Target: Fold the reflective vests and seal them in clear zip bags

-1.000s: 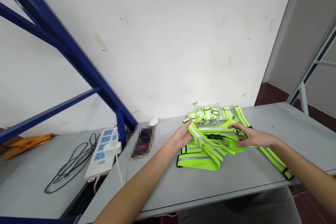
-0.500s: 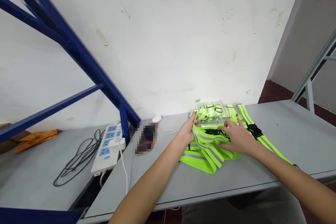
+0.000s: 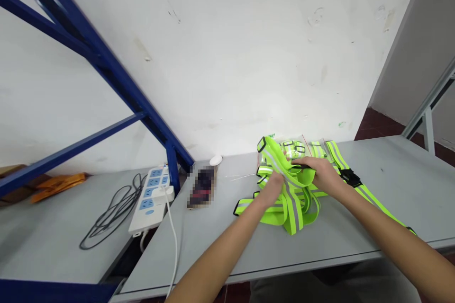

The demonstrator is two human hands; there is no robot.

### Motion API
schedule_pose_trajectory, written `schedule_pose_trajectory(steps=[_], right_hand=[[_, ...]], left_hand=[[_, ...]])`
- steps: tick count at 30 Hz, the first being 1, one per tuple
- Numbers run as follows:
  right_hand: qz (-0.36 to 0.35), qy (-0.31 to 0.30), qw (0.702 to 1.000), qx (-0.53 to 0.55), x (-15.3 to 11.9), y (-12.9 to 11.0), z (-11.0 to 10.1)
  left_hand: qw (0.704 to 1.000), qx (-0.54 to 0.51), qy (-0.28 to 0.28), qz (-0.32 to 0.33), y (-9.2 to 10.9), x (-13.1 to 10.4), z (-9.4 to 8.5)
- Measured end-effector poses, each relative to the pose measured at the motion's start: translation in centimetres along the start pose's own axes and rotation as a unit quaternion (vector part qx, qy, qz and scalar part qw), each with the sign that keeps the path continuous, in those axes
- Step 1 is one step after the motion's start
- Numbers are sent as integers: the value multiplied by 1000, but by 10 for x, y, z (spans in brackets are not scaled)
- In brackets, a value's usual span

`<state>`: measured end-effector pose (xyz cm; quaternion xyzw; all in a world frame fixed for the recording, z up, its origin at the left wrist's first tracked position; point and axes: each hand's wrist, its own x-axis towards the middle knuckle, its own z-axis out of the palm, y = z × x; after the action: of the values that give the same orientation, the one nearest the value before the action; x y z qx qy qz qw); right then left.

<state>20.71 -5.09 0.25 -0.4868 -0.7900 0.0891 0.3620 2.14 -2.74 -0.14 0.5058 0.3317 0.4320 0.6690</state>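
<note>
Neon-green reflective straps with grey stripes point(image 3: 293, 208) lie bunched and looped on the grey table, partly lifted by both hands. My left hand point(image 3: 273, 190) is closed around the raised straps, its fingertips hidden behind them. My right hand point(image 3: 322, 173) pinches the bundle from the other side, beside a dark buckle piece point(image 3: 301, 166). A black slider point(image 3: 261, 144) sits at the top of the raised loop. Behind the hands lie more green straps in a clear plastic bag point(image 3: 296, 147). Another strap with a black buckle point(image 3: 350, 177) stretches out to the right.
Left of the straps are a blurred dark object point(image 3: 202, 187) and a white oval object point(image 3: 215, 160). A white power strip point(image 3: 151, 201) with plug and cable bridges the tables' gap, near a blue metal frame point(image 3: 117, 80). A white wall point(image 3: 241, 57) stands behind.
The straps have been lifted and turned, so a loop with a slider now rises above my left hand. My left hand moved right and down; my right hand closed on the bundle.
</note>
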Motion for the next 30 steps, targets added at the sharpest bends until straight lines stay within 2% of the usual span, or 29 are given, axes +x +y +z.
schedule_pose_trajectory(steps=[2, 3, 5, 7, 8, 12, 15, 18, 20, 22, 26, 28, 29, 30], right_hand=[[-2, 22, 1000, 7, 1, 3, -4], [-12, 30, 999, 5, 1, 3, -6], [-44, 46, 998, -5, 2, 2, -9], [-79, 70, 994, -10, 1, -1, -14], [-90, 85, 992, -10, -1, -3, -16], [-112, 164, 980, 4, -9, -11, -27], [-151, 200, 968, 1, -18, -12, -34], [-195, 208, 958, -18, -31, -10, -41], [-224, 209, 951, -40, -40, -7, -45], [-259, 191, 943, -78, -49, -5, -45], [-333, 110, 923, -158, -57, -3, -32], [-344, 85, 919, -172, -55, -4, -21], [-342, 77, 920, -176, -53, -5, -15], [-339, 70, 921, -180, -51, -5, -11]], left_hand=[[978, 158, -131, 45, -27, -11, 3], [961, 222, -155, 51, -39, -15, 6], [945, 301, -112, 58, -57, -19, 12], [933, 346, -61, 78, -66, -20, 16], [923, 367, -57, 101, -67, -20, 17], [850, 471, -113, 209, -63, -19, 10], [792, 558, -126, 214, -63, -21, 1], [741, 623, -112, 225, -59, -18, -15], [718, 652, -83, 229, -48, -12, -32], [699, 678, -47, 224, -29, 0, -53], [664, 707, -34, 241, 30, 34, -88], [591, 744, -62, 305, 61, 51, -96], [567, 753, -54, 330, 74, 57, -97], [558, 755, -41, 342, 85, 62, -98]])
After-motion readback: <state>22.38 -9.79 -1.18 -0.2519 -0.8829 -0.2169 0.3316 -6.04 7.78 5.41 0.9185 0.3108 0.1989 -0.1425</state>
